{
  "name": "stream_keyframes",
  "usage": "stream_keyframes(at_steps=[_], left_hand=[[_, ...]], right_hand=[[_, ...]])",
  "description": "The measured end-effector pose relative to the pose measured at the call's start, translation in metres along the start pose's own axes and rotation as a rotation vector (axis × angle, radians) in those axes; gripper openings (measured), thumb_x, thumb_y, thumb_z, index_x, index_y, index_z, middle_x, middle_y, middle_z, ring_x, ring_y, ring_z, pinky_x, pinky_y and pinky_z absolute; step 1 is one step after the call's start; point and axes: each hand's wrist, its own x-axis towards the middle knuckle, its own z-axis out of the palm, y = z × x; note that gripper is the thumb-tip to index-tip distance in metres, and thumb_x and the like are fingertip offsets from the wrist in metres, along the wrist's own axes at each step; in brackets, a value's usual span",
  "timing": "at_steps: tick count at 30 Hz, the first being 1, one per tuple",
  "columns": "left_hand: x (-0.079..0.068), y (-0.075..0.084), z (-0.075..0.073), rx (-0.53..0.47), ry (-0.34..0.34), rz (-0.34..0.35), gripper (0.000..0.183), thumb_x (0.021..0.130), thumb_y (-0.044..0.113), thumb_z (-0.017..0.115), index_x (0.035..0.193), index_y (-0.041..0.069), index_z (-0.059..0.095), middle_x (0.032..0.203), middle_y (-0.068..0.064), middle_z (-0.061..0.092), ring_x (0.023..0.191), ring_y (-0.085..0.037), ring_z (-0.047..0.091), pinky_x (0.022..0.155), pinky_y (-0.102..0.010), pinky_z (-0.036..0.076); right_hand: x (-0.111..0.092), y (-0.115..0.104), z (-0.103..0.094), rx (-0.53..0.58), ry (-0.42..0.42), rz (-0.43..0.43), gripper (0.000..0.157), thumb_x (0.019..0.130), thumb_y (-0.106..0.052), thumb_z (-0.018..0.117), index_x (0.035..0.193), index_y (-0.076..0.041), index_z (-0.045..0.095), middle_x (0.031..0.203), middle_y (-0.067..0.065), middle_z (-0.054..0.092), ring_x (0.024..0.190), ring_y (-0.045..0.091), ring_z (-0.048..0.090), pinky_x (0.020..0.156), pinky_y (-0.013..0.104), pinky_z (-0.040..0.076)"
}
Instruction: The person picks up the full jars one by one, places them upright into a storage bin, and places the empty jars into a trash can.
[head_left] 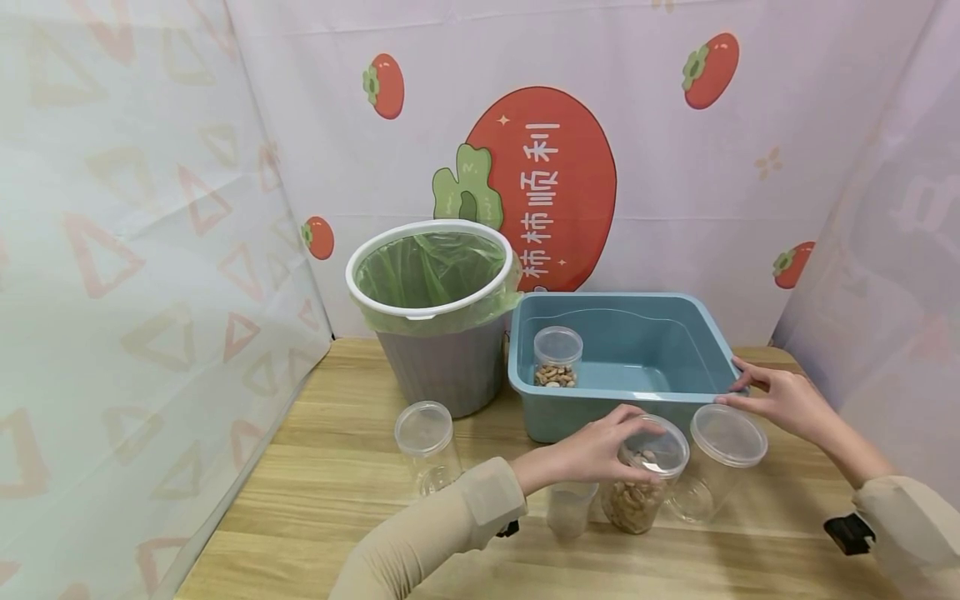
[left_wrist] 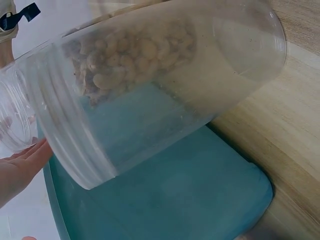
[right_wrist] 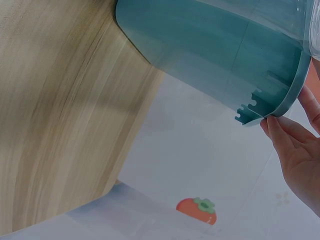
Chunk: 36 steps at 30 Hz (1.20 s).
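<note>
My left hand [head_left: 588,454] grips the top of a clear screw-lid jar [head_left: 633,507], its thumb in front and fingers over the lid. Cashews [left_wrist: 140,52] fill the lower part of this jar, seen through an empty clear jar [left_wrist: 245,75] close to the left wrist view. That empty jar stands just left of the cashew jar. My right hand [head_left: 787,404] pinches the front right corner of a blue tub [head_left: 551,421]; in the right wrist view the fingertips [right_wrist: 274,125] are at its rim. Another lidded clear jar [head_left: 729,437] stands between both hands.
Inside the tub's left end stands a jar of nuts [head_left: 558,354]. A grey bin [head_left: 442,367] with a green liner [head_left: 431,279] is left of the tub. One more empty lidded jar [head_left: 426,433] stands on the wooden table [head_left: 315,483]. Printed cloth [head_left: 645,50] hangs behind.
</note>
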Motion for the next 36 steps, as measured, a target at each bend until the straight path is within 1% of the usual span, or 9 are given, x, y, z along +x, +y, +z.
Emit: stream_keyframes(at_steps=[4,9,12,15,20,27,33,36], left_hand=[[0.001,-0.001,0.001,-0.005,0.035,0.013,0.057,0.074,0.036,0.069,0.124,0.022,0.047,0.122,0.001,0.04,0.093,-0.003,0.05,0.073,-0.006,0.035],[0.002,-0.002,0.005,0.016,0.12,0.03,0.055,0.069,0.036,0.074,0.118,0.021,0.053,0.114,0.001,0.044,0.093,-0.003,0.049,0.072,-0.004,0.034],[0.002,-0.001,0.007,0.041,0.163,0.032,0.056,0.066,0.035,0.075,0.116,0.021,0.055,0.109,0.002,0.046,0.088,-0.001,0.048,0.07,-0.003,0.033],[0.002,0.0,0.007,0.053,0.182,0.032,0.057,0.065,0.034,0.076,0.115,0.02,0.055,0.107,0.003,0.046,0.084,0.0,0.046,0.068,-0.003,0.033],[-0.001,0.0,0.005,0.029,0.199,0.027,0.055,0.066,0.034,0.076,0.115,0.02,0.054,0.106,0.004,0.046,0.082,0.001,0.045,0.067,-0.004,0.033],[-0.002,0.003,-0.01,0.024,0.284,0.074,0.058,0.063,0.032,0.078,0.114,0.019,0.054,0.108,0.002,0.048,0.088,-0.003,0.05,0.069,-0.005,0.036],[0.0,0.008,-0.028,-0.003,0.327,0.092,0.059,0.062,0.03,0.079,0.114,0.016,0.055,0.106,0.001,0.05,0.089,-0.004,0.051,0.069,-0.006,0.038],[0.0,0.011,-0.038,-0.014,0.345,0.093,0.059,0.062,0.03,0.079,0.114,0.017,0.055,0.106,0.0,0.05,0.09,-0.004,0.049,0.069,-0.005,0.037]], right_hand=[[0.0,0.0,0.0,0.007,0.002,-0.001,0.018,0.068,-0.028,0.075,0.071,-0.014,0.064,0.116,0.031,0.049,0.092,0.048,0.053,0.053,0.021,0.035],[0.0,0.0,0.0,0.008,0.001,0.0,0.018,0.068,-0.028,0.075,0.07,-0.014,0.063,0.115,0.031,0.048,0.092,0.048,0.052,0.053,0.021,0.036],[-0.001,0.0,0.001,0.006,0.0,0.004,0.018,0.068,-0.028,0.075,0.069,-0.015,0.063,0.116,0.031,0.048,0.092,0.048,0.052,0.052,0.021,0.035],[-0.001,-0.001,0.001,0.005,0.002,0.008,0.018,0.068,-0.028,0.075,0.069,-0.015,0.063,0.116,0.031,0.048,0.092,0.048,0.052,0.052,0.021,0.035],[-0.001,-0.002,0.001,0.008,0.005,0.002,0.018,0.068,-0.028,0.075,0.069,-0.015,0.062,0.116,0.031,0.049,0.092,0.047,0.053,0.054,0.021,0.037],[0.0,-0.002,0.001,0.012,0.003,-0.005,0.017,0.068,-0.028,0.075,0.069,-0.015,0.063,0.115,0.031,0.048,0.092,0.047,0.052,0.054,0.02,0.037],[-0.001,-0.001,0.0,0.006,-0.004,0.003,0.018,0.069,-0.028,0.074,0.069,-0.015,0.062,0.116,0.031,0.048,0.093,0.048,0.052,0.052,0.02,0.034],[-0.001,-0.001,0.0,0.005,-0.006,0.006,0.018,0.069,-0.028,0.074,0.069,-0.015,0.062,0.117,0.031,0.048,0.093,0.048,0.052,0.052,0.021,0.035]])
